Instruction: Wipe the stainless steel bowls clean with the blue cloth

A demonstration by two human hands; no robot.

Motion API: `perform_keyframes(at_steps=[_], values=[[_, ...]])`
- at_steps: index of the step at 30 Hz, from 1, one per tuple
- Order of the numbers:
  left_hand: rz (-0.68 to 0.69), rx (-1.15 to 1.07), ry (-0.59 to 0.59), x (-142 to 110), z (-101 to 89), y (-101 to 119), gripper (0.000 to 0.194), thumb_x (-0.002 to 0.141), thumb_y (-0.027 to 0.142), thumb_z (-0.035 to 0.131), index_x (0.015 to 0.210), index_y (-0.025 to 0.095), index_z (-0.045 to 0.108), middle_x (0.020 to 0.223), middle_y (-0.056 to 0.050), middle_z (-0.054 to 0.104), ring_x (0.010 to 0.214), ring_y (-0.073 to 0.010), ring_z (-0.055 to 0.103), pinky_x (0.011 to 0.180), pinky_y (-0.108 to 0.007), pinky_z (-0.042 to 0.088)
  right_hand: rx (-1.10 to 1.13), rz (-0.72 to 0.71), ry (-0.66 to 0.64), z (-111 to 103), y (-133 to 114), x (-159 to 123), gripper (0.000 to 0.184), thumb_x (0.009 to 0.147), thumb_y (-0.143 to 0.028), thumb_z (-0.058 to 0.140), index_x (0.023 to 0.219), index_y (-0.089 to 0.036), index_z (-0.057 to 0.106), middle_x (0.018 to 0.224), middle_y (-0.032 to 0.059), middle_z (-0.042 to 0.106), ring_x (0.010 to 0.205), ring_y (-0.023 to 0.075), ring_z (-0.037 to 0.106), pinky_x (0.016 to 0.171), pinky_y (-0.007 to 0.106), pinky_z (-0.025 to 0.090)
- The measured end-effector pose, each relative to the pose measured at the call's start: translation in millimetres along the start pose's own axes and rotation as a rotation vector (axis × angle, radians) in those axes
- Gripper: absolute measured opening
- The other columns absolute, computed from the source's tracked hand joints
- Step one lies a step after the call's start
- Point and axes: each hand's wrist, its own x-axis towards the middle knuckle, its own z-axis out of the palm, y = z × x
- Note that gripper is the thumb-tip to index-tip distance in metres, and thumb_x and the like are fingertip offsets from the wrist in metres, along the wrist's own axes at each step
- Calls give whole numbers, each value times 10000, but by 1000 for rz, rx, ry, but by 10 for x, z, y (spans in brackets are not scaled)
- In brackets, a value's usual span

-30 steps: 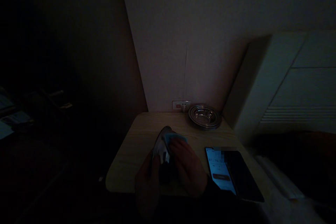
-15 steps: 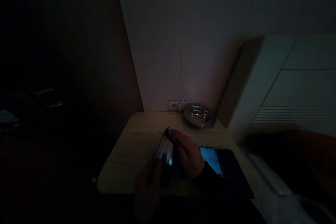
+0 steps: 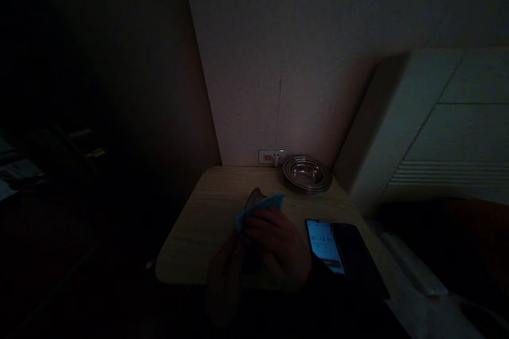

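Note:
In the dim light my left hand [image 3: 226, 275] is closed on the near left edge of a shiny metal dish [image 3: 255, 196], which is tilted up over the table. Only the dish's far rim shows; the rest lies behind my hands and a blue cloth [image 3: 277, 202]. My right hand [image 3: 276, 246] is closed on that cloth and presses it against the dish's inner face. Dark shadow hides the lower fingers of both hands.
The light wooden table [image 3: 191, 238] carries a stack of metal dishes [image 3: 308, 175] at its back right. A lit phone [image 3: 324, 246] lies at the right beside a dark flat case [image 3: 360, 259]. A wall socket [image 3: 272, 157] sits behind the table.
My right hand has swept the cloth over the dish, up to its far rim and then back down toward my left hand. The left hand keeps its grip; the view has shifted slightly.

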Motion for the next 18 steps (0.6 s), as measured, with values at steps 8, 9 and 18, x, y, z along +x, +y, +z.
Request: perform_keyframes(at_steps=[8,9,18], values=[[59,-29,-84,28,-12,-9,464,730,496,522,1021,164,666,1097,-85,659,1026,-253,597,924,-382,444,-2,-49,14,1,-6,36,405,766,-192,390,1127,-196,575,1139,62,623,1108,239,503,959,476,392],[72,-39,-90,28,-3,10,457,739,487,516,1031,166,662,1109,-80,654,1042,-246,590,929,-371,441,-14,-5,46,3,-9,38,401,768,-178,375,1109,-189,587,1127,71,625,1096,234,508,944,459,409],[72,-20,-98,3,-6,53,457,744,482,518,1029,156,663,1096,-89,659,1046,-258,586,931,-380,439,-62,59,81,45,88,35,382,788,-151,370,1094,-170,599,1138,104,593,1083,234,498,920,439,428]])
